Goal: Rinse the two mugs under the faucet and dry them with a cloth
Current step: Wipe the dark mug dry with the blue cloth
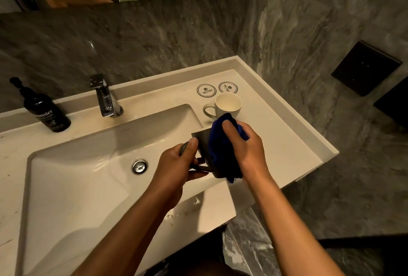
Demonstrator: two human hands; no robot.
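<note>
My left hand (176, 166) grips a grey mug (202, 143) by its handle, over the right edge of the sink basin. My right hand (245, 143) presses a dark blue cloth (221, 154) against the mug's side; the cloth hides most of the mug. A second mug (227, 104), white and upright with its handle to the left, stands on the counter just behind the cloth. The chrome faucet (106, 96) stands at the back of the sink, and no water is visibly running.
The white basin (77, 176) has a metal drain (139, 166) in its middle. A black pump bottle (47, 112) stands at the back left. Two round coasters (217, 89) lie on the counter (282, 143) behind the white mug. Grey stone walls close the back and right.
</note>
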